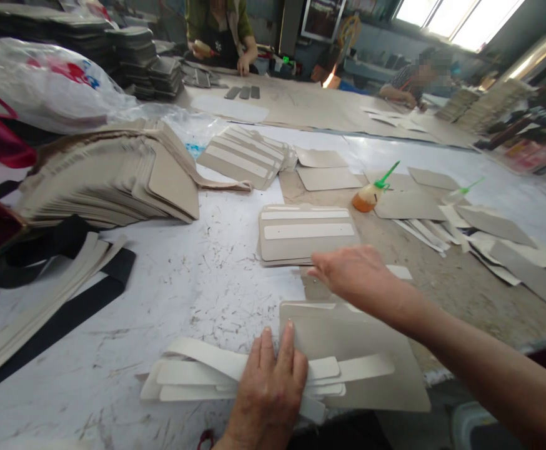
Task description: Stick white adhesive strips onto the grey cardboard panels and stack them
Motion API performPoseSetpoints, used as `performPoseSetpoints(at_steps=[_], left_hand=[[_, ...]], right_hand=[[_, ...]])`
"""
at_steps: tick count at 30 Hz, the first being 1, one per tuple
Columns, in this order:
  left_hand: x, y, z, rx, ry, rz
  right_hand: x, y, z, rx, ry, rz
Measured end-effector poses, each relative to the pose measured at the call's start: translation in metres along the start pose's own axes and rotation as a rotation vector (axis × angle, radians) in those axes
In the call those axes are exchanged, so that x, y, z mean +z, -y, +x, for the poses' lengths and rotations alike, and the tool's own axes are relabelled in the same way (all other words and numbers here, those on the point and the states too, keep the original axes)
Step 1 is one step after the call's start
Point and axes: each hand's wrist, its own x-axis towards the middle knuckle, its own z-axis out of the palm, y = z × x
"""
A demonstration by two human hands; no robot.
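Where my left grip (270, 381) rests nearest, its fingers are stretched out and released, lying upon pale strips (193, 374), which partly cover a large panel (362, 340). Beyond, my right grip (343, 269) is curled at the near edge of a panel stack (308, 249); from my camera I cannot tell whether it pinches something. Farther on the surface (160, 294), a green-tipped bottle (365, 199) contains amber liquid; a second bottle (455, 197) has unclear contents.

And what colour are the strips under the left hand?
The strips are off-white, seen in the head view.
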Motion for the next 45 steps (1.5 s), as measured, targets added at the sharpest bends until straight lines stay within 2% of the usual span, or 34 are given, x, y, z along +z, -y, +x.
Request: performPoseSetpoints(at_steps=[2,4,5,8,10,13,16,21,25,35,45], left_hand=[[0.0,0.0,0.0,0.0,-0.012,-0.008],[0.0,0.0,0.0,-0.007,-0.016,-0.01],[0.0,0.0,0.0,-0.013,-0.013,-0.012],[0.002,-0.001,-0.001,-0.02,-0.005,-0.016],[0.002,-0.002,-0.002,-0.013,-0.01,-0.016],[0.003,-0.001,-0.002,-0.012,-0.016,-0.016],[0.001,0.001,-0.003,0.003,0.015,-0.015],[-0.001,0.003,-0.003,0.022,0.059,-0.018],[0.001,0.002,-0.004,0.021,0.039,-0.029],[0.0,0.004,-0.002,0.028,0.018,-0.064],[0.001,0.006,0.002,0.006,0.099,-0.102]], right_hand=[[-0.012,-0.009,-0.002,0.102,-0.094,-0.001],[-0.019,-0.015,-0.007,0.074,-0.13,0.103],[-0.018,-0.016,-0.011,0.007,-0.097,0.214],[0.004,-0.011,-0.023,-0.235,0.152,0.671],[0.028,-0.003,-0.028,-0.273,0.26,0.833],[0.057,0.007,-0.03,-0.191,0.213,0.754],[0.068,0.01,-0.03,-0.145,0.157,0.642],[0.066,0.009,-0.031,-0.09,0.142,0.515],[0.067,0.008,-0.03,-0.08,0.141,0.45],[0.067,0.009,-0.03,-0.109,0.108,0.424],[0.072,0.009,-0.031,-0.12,0.077,0.424]])
